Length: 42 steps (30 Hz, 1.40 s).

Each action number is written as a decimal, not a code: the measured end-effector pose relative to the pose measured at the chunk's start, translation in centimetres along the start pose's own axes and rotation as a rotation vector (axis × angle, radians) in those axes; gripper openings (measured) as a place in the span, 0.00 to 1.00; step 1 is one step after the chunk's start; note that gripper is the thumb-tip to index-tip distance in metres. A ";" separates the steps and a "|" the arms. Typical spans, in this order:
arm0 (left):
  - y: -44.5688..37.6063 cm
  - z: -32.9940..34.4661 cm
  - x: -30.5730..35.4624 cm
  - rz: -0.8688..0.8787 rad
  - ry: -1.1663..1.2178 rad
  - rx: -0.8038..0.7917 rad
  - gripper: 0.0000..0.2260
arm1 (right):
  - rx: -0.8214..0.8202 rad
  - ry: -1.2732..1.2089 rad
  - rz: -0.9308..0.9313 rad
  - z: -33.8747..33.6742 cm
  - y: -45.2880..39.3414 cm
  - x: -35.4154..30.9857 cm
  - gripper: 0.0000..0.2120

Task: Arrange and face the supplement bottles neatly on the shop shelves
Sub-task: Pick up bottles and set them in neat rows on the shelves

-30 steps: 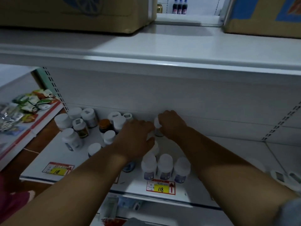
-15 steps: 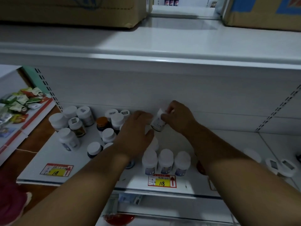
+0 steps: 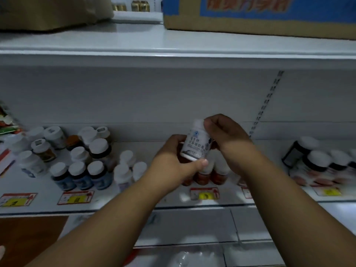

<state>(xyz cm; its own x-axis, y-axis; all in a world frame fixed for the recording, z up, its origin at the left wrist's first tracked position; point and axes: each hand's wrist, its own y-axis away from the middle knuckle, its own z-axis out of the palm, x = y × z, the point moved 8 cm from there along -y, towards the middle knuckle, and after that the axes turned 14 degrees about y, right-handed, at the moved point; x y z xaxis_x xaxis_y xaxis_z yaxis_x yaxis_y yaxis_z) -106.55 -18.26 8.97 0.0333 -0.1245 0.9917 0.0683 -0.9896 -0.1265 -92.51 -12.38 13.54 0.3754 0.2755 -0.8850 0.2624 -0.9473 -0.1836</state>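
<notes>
Boxes above, price tags below, snacks off to the side.

A cardboard box with blue and orange print (image 3: pixel 258 14) sits on the top shelf, a plain brown carton (image 3: pixel 54 11) left of it. Red-and-yellow price tags (image 3: pixel 205 194) line the shelf edge. Colourful snack packets (image 3: pixel 7 122) show far left.

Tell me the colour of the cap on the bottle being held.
White cap, on a white-labelled bottle; head view.
</notes>
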 end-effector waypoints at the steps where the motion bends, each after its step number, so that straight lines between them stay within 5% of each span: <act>1: 0.1 2.8 0.2 0.014 0.014 -0.024 0.27 | 0.030 -0.019 0.000 -2.5 1.2 1.0 0.08; 13: 3.8 46.3 0.5 0.027 0.168 -0.549 0.29 | 0.352 0.259 0.241 -40.0 20.3 14.9 0.07; 31: -1.1 89.8 0.0 0.116 0.225 -0.971 0.26 | 0.766 0.306 0.551 -75.4 29.9 30.2 0.07; 35: -1.7 97.4 -1.1 0.136 0.167 -0.960 0.28 | 0.749 0.329 0.556 -81.9 31.4 34.6 0.06; 42: -6.0 106.0 -3.5 0.093 0.103 -0.651 0.26 | 0.537 0.248 0.425 -92.2 25.7 43.6 0.05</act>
<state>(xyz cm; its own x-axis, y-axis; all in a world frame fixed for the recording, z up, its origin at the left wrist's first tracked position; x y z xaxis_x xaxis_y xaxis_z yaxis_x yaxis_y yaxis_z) -1.42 -4.23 3.67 -0.0881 -0.1855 0.9787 -0.5474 -0.8118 -0.2032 12.60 -9.69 9.73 0.5546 -0.1654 -0.8155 -0.3996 -0.9126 -0.0867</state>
